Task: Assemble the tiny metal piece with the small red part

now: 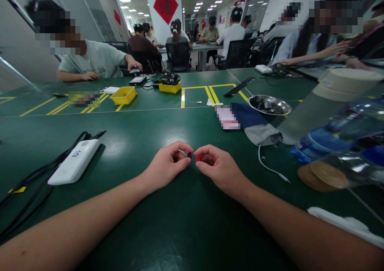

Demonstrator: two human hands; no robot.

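Observation:
Over the middle of the green table [144, 231], my two hands face each other with the fingertips nearly touching. Between thumb and fingers my left hand [168, 161] pinches a small black piece [189, 155]. My right hand [220, 167] pinches a small red-orange piece [198, 158] the same way. The two pieces are a short gap apart. Both are too small, and too covered by the fingers, for their kind to show.
On the left lies a white power bank [75, 162] with black cables. To the right are a steel bowl [270, 105], a blue pouch [247, 115], a white cable [271, 169] and bottles [325, 133]. Farther back stand yellow trays [123, 96]; a person [96, 59] sits across.

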